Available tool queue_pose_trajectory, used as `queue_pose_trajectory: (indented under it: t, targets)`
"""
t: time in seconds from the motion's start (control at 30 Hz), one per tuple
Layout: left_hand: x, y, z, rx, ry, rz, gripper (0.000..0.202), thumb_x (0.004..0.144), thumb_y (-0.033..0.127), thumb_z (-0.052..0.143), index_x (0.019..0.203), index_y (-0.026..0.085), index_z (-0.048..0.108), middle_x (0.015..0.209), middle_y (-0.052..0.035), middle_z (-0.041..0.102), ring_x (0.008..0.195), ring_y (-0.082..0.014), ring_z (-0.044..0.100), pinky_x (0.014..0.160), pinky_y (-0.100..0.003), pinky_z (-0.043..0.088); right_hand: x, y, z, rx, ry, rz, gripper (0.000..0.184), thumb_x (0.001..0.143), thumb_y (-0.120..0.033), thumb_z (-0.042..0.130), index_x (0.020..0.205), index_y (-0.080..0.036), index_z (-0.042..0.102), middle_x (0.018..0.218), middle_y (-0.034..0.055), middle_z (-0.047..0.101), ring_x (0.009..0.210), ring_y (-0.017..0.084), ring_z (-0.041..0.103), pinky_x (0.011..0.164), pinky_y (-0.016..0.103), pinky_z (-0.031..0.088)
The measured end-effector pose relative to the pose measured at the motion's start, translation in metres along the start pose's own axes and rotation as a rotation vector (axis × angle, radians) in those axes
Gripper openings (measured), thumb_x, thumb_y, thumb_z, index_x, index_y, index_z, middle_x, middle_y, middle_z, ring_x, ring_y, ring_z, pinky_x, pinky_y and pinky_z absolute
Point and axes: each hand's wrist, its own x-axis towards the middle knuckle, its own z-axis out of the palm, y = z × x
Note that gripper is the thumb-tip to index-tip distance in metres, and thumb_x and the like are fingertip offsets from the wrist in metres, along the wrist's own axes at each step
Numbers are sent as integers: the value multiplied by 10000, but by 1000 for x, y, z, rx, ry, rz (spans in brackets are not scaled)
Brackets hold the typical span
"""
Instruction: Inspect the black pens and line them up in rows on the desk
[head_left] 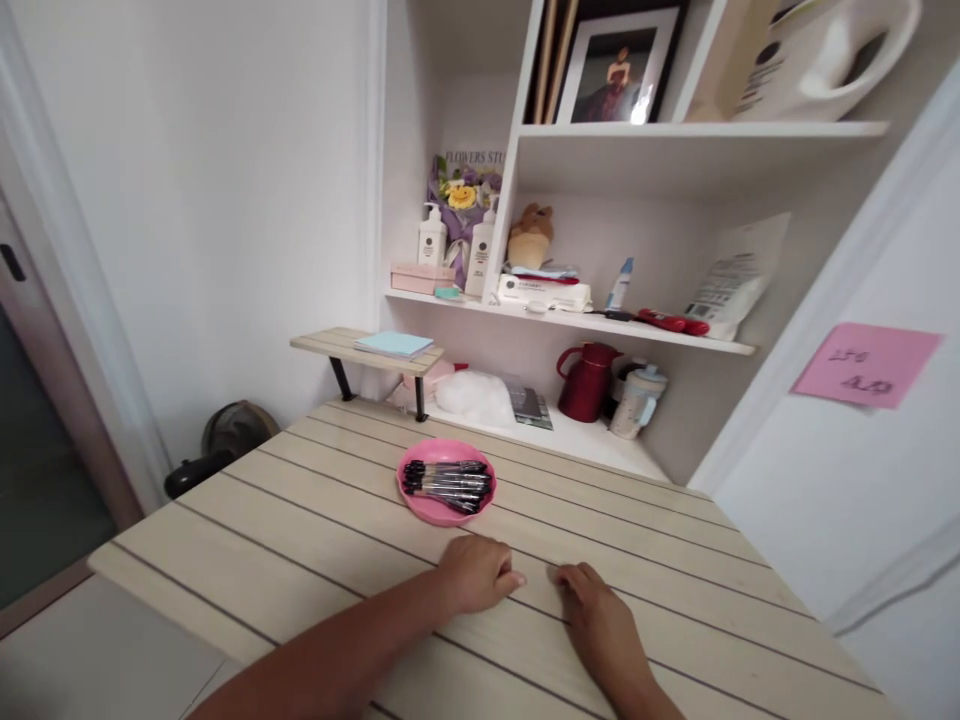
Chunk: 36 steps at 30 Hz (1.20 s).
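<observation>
Sitting in a pink bowl (436, 513) just past the left hand (474, 573), those pens (448, 482) could spill if knuckles clip the rim imo. That and the right hand (600, 622) have fingers curled in, seemingly empty.

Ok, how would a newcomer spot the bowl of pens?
Find the beige table with dark lines, then look just beyond the left hand. There sits the bowl; unlike the beige stand behind it, it's pink, round and holds pens.
</observation>
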Motion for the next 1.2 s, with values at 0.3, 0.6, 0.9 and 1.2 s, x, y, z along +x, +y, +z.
queue_pose_trajectory:
  t: [0.3, 0.6, 0.9, 1.2]
  targets:
    - [8, -5, -1, 55, -23, 64, 294, 792, 462, 468, 839, 212, 616, 840, -37, 645, 800, -173, 559, 709, -283, 403, -1, 2, -3, 171, 14, 27, 299, 853, -263, 277, 942, -234, 561, 940, 59, 621, 803, 162, 601, 670, 259, 434]
    - [10, -6, -1, 63, -4, 99, 321, 793, 486, 420, 815, 231, 613, 816, -11, 648, 751, -156, 543, 641, -250, 348, 1, -2, -7, 215, 3, 39, 286, 857, -366, 312, 853, -240, 568, 845, 52, 622, 775, 175, 593, 715, 282, 435]
    - [12, -13, 5, 27, -8, 15, 308, 794, 460, 417, 804, 209, 594, 784, -7, 640, 717, -145, 524, 623, -241, 332, 4, 2, -3, 313, 58, 59, 301, 863, -267, 267, 912, -220, 560, 911, 66, 640, 838, 168, 600, 756, 265, 431]
    - [26, -21, 7, 119, 47, 101, 183, 782, 325, 430, 711, 206, 549, 728, 15, 623, 701, -121, 536, 607, -219, 314, 20, 3, 12, 13, 18, 98, 242, 748, -91, 416, 792, -236, 604, 817, 4, 621, 667, 107, 592, 606, 175, 392]
